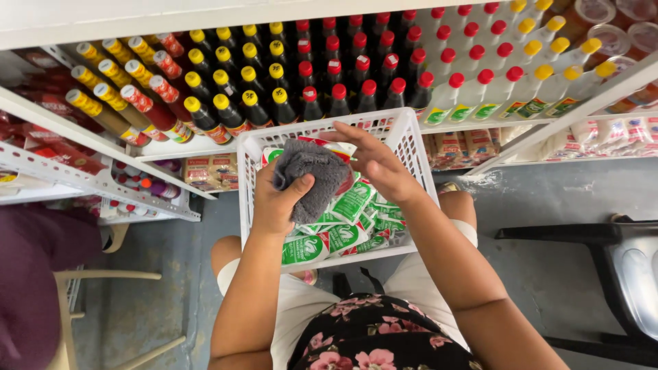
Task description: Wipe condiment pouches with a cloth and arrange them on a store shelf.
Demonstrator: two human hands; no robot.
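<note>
Flowers in pink cover the dark top (373, 339) closest to us, and white shorts (301, 308) sit under it. On the person's lap rests a white plastic basket (404, 133) with many little holes in its sides. Inside it lie soft green and white packets (349, 205), shiny and flat, piled on each other. One left hand (274, 202) is curled tight around a gray cloth (312, 175), which looks fuzzy and thick and is bunched up over the packets. One right hand (377, 164) is partly open, fingers bent and loose, reaching down into the basket just beside the cloth; whether it touches a packet cannot be told. Both hands are close together over the basket. Behind the basket, white shelves (89, 181) hold rows of dark bottles (343, 82) with yellow caps and red caps, and clear bottles (493, 92) too. On the right stands a black chair (617, 267) on the gray floor (548, 192).
</note>
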